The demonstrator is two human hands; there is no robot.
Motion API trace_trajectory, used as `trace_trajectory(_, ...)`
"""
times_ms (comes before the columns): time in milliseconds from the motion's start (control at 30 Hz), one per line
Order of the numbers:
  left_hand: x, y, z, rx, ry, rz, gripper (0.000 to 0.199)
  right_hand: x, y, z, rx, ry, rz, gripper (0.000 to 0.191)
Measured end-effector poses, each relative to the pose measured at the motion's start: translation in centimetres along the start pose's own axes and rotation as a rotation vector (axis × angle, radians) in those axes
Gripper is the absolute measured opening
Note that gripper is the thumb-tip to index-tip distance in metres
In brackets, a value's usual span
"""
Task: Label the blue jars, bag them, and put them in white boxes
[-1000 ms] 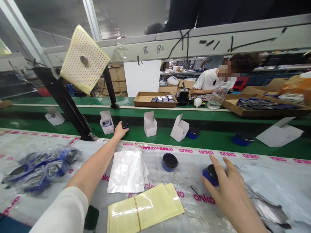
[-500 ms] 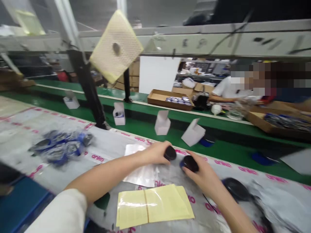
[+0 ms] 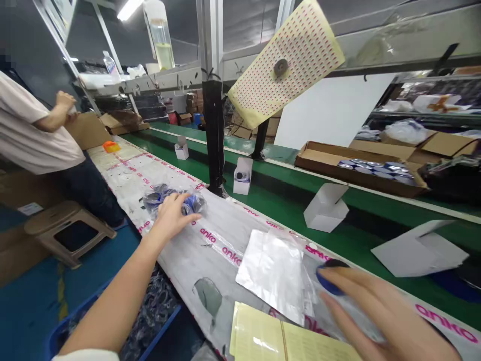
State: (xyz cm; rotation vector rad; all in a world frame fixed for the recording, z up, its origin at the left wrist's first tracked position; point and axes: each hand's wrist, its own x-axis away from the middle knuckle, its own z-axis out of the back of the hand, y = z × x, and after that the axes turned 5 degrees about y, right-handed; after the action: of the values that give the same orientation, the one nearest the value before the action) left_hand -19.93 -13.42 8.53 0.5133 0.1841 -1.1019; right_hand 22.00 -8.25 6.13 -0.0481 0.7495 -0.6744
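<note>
At the left part of the bench, my left hand [image 3: 173, 213] rests on a pile of plastic-wrapped blue and dark items [image 3: 196, 202], its fingers spread. Near the bench's far edge at the lower right, my right hand [image 3: 379, 306] is blurred, with fingers and thumb around a black and blue round object [image 3: 332, 277]. Between the hands lie clear plastic bags [image 3: 272, 268]. Yellow sheets [image 3: 293, 338] with a band round them lie at the bottom edge.
Open white boxes [image 3: 326, 208] stand on the green conveyor [image 3: 278, 189]. A dark post [image 3: 214, 135] rises beside it, near a hanging yellow sticker sheet [image 3: 300, 55]. Below left are a blue bin [image 3: 160, 333] and a stool [image 3: 69, 225]; a person [image 3: 33, 125] stands beyond.
The view has swung left. My left hand has let go of a black round object and moved left onto the wrapped pile. My right hand still has its object.
</note>
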Motion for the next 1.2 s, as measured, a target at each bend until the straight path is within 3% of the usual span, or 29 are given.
trace_trajectory(67, 0.2, -3.0, -1.0, -0.09, -0.042, 0.028, 0.052, -4.2, -3.8, -1.7, -0.136, -0.135, 0.119, 0.025)
trace_trajectory(133, 0.5, -4.3, -2.0, -0.097, -0.058, -0.005, 0.047, -8.7, -6.9, -4.5, -0.258, -0.301, 0.159, 0.024)
trace_trajectory(200, 0.7, -4.7, -2.5, -0.092, -0.06, -0.05, 0.041, -13.0, -9.2, -8.3, -0.32, -0.518, 0.022, 0.027)
trace_trajectory(333, 0.5, -5.3, -2.2, -0.056, -0.053, -0.124, 0.015, -19.6, -12.1, -16.5, -0.341, -0.5, -0.174, 0.052)
trace_trajectory(400, 0.3, -5.7, -2.0, -0.031, -0.048, -0.161, 0.003, -21.6, -12.9, -19.8, -0.365, -0.486, -0.297, 0.049)
trace_trajectory(467, 0.3, -6.2, -1.8, 0.0, -0.056, -0.205, 0.014, -22.7, -13.5, -22.0, -0.413, -0.504, -0.395, 0.042)
trace_trajectory(567, 0.4, -6.6, -1.7, 0.038, -0.072, -0.25, 0.016, -23.4, -13.5, -23.2, -0.535, -0.553, -0.501, 0.038)
trace_trajectory(667, 0.4, -6.0, -1.6, 0.114, -0.034, -0.255, 0.016, -23.5, -12.2, -22.1, -0.717, -0.628, -0.608, 0.036)
trace_trajectory(733, 0.2, -4.9, -1.6, 0.262, 0.057, -0.242, 0.02, -23.4, -10.7, -20.3, -0.868, -0.706, -0.67, 0.035)
trace_trajectory(800, -0.2, -2.9, -1.7, 0.476, 0.115, -0.211, 0.038, -23.2, -9.2, -17.9, -1.014, -0.782, -0.712, 0.04)
trace_trajectory(900, -0.8, 0.8, -2.4, 0.811, -0.062, -0.181, 0.078, -22.3, -7.3, -14.0, -1.147, -0.839, -0.74, 0.045)
trace_trajectory(1000, -0.9, 4.2, -3.5, 1.09, -0.264, -0.146, 0.072, -20.7, -6.3, -10.1, -1.192, -0.785, -0.745, 0.049)
trace_trajectory(1200, 0.1, 7.2, -5.5, 1.642, -0.266, -0.004, 0.077, -17.3, -5.3, -4.6, -1.288, -0.542, -0.782, 0.042)
